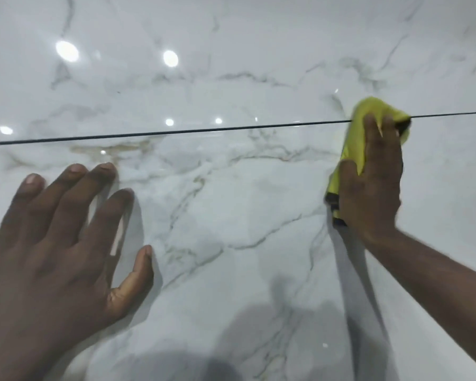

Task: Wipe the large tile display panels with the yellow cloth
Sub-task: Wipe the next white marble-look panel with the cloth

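Two glossy white marble-pattern tile panels fill the view, a lower panel [231,243] and an upper panel [231,50], split by a thin dark joint line [204,130]. My right hand [374,182] presses a bunched yellow cloth [360,138] with a dark edge flat against the tiles, right over the joint at the right side. Most of the cloth is hidden under the palm and fingers. My left hand [58,243] rests flat on the lower panel at the left, fingers spread, holding nothing.
Bright ceiling lights reflect as round spots [66,50] on the upper panel. Grey and brownish veins run across both tiles. Shadows of my arms and head fall on the lower part of the panel.
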The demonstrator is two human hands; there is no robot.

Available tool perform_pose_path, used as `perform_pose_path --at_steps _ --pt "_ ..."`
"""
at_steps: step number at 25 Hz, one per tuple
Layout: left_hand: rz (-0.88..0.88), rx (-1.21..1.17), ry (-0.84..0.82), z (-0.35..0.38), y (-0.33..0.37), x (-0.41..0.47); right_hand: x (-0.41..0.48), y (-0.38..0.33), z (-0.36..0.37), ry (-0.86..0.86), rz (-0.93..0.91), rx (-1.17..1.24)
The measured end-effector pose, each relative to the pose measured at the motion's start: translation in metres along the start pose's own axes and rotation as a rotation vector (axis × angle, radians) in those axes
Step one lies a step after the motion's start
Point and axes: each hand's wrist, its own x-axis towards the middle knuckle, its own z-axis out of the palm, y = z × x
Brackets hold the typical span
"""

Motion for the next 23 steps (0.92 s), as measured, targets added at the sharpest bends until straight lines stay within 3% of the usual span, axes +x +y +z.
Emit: perform_pose_path --at_steps 1,2,4,5,6,7,10,11,12,14,15,16,17,19,20,21,23 --pt "-0.038 -0.038 0.015 0.004 0.009 0.006 -0.008 -0.003 0.003 0.034 0.049 -0.043" --pt "-0.058 -0.058 0.036 0.008 0.023 0.013 -0.015 0.002 0.004 0.008 -0.150 -0.094" --pt "-0.039 -0.056 0.075 0.018 0.060 0.030 -0.012 0.035 -0.013 -0.294 -0.872 -0.114" --pt "-0.019 -0.057 0.075 0.024 0.079 0.038 0.000 0.057 -0.026 -0.393 -1.104 -0.152" --pt "-0.002 -0.074 0.055 0.029 0.097 0.046 0.011 0.077 -0.036 -0.427 -1.141 -0.184" --pt "0.012 -0.095 0.022 0.034 0.112 0.055 0.019 0.096 -0.041 -0.398 -0.984 -0.222" --pt "0.073 -0.103 -0.043 0.050 0.147 0.084 0.029 0.104 -0.037 -0.099 -0.033 -0.117" --pt "0.100 -0.087 -0.047 0.056 0.157 0.095 0.032 0.099 -0.034 -0.085 0.028 -0.091" --pt "0.127 -0.072 -0.054 0.061 0.166 0.105 0.034 0.096 -0.036 -0.159 -0.129 -0.094" --pt "0.158 -0.047 -0.059 0.073 0.185 0.123 0.038 0.124 -0.049 -0.365 -0.695 -0.113" --pt "0.152 -0.041 -0.062 0.080 0.193 0.129 0.046 0.143 -0.059 -0.380 -0.833 -0.121" --pt "0.136 -0.031 -0.059 0.087 0.202 0.134 0.056 0.165 -0.064 -0.346 -0.776 -0.144" --pt "0.123 -0.009 -0.051 0.094 0.211 0.136 0.063 0.185 -0.065 -0.274 -0.572 -0.154" --pt "0.152 0.042 -0.020 0.106 0.234 0.142 0.069 0.201 -0.066 -0.144 0.027 -0.038" --pt "0.186 0.055 0.005 0.112 0.248 0.150 0.074 0.204 -0.067 -0.134 0.101 -0.002" --pt "0.216 0.063 0.032 0.118 0.265 0.161 0.075 0.212 -0.070 -0.178 -0.062 -0.035" --pt "0.234 0.061 0.049 0.128 0.295 0.183 0.080 0.242 -0.083 -0.392 -0.734 -0.084"
